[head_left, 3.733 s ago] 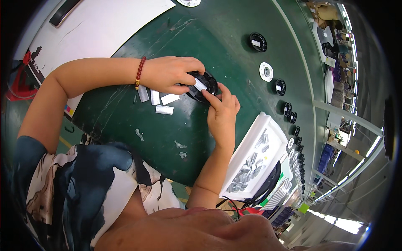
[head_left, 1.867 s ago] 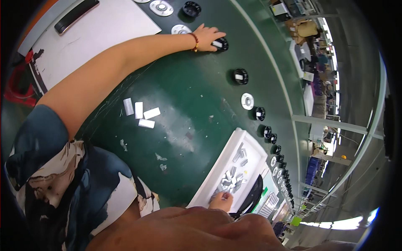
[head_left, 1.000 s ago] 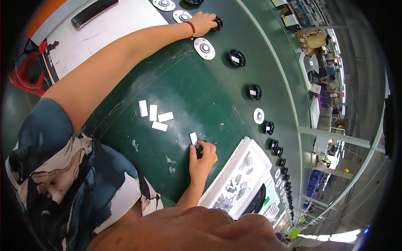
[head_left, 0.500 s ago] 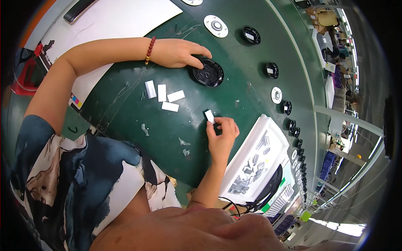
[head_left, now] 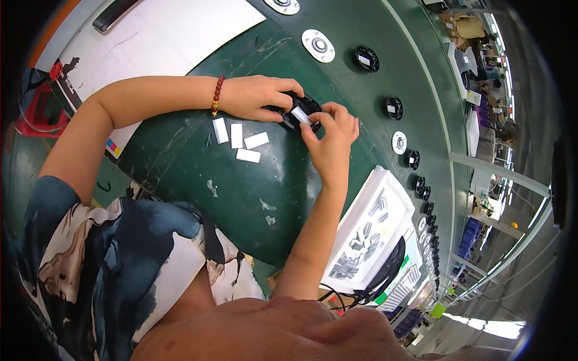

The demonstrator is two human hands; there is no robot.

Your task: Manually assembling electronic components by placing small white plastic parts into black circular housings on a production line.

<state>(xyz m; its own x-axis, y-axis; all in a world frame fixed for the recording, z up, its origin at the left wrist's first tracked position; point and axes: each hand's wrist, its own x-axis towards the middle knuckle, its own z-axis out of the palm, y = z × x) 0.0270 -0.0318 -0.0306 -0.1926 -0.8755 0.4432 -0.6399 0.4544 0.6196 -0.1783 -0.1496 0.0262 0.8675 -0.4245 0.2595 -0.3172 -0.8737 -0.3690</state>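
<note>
The disc (head_left: 299, 112) lies on the desk (head_left: 241, 192) at the centre of the layout, with a label (head_left: 300, 115) on top of it. The left hand (head_left: 256, 97) lies at its 9 o'clock, touching it; the right hand (head_left: 330, 139) lies at its 4 o'clock, fingertips on the label. Four strips (head_left: 239, 139) lie on the desk at 8 o'clock from the disc, near it. A row of parts (head_left: 394, 108) runs along the desk from 12 o'clock round to 4 o'clock, well apart from the disc. The tray (head_left: 394, 198) sits at 5 o'clock, beside the right forearm, with small pieces (head_left: 364, 240) in it. The sheet (head_left: 168, 36) lies at 10 o'clock.
</note>
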